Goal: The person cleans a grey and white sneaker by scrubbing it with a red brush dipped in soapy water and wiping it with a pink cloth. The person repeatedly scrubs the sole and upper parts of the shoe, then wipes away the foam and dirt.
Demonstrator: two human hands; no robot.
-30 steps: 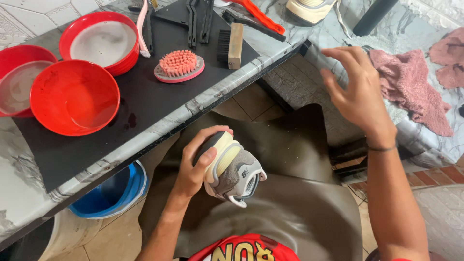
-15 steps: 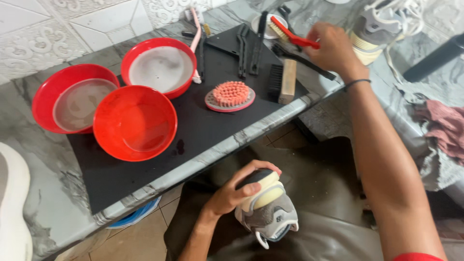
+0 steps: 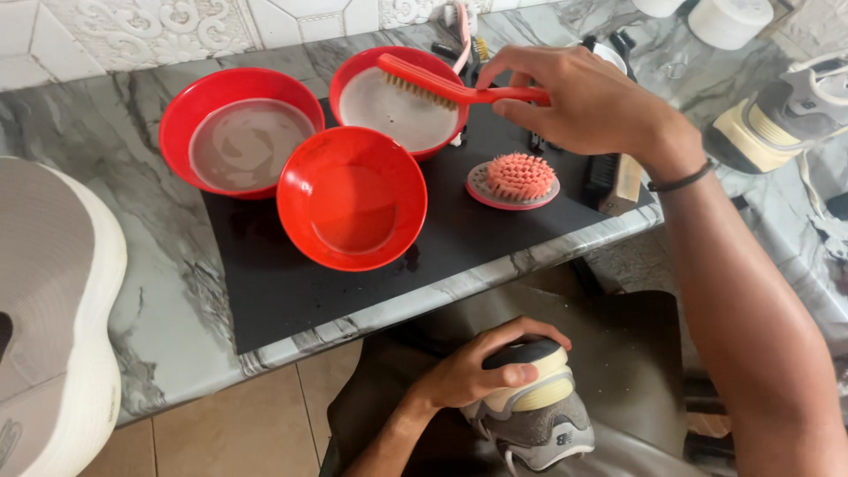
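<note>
Marble-veined tabletop (image 3: 168, 300) runs along a wall of white embossed tiles (image 3: 132, 26), and a black mat (image 3: 291, 283) lies across its middle, probably to catch drips. On the mat stand three red bowls: one at the back left (image 3: 240, 132) and one at the back centre (image 3: 399, 102) hold cloudy liquid, while the front one (image 3: 352, 196) near the tabletop's front edge looks almost empty. The right hand (image 3: 583, 102) grips a red brush (image 3: 433, 84) by its handle and holds the bristles down over the back centre bowl, apparently so they can be wetted there. Just beside that bowl, toward the right edge of the mat, a round pink scrubber (image 3: 514, 181) lies bristles up, with a dark wooden-backed brush (image 3: 611, 181) next to it. Below the front edge, over a dark apron on the lap, the left hand (image 3: 473, 375) clasps a grey shoe (image 3: 530, 415) by its heel, sole tilted up, kept steady and within reach. A second shoe (image 3: 777, 119) rests at the tabletop's right end, and a pale sole (image 3: 53, 327) fills the left edge of the view. Tan floor tiles (image 3: 230, 424) show beneath.
</note>
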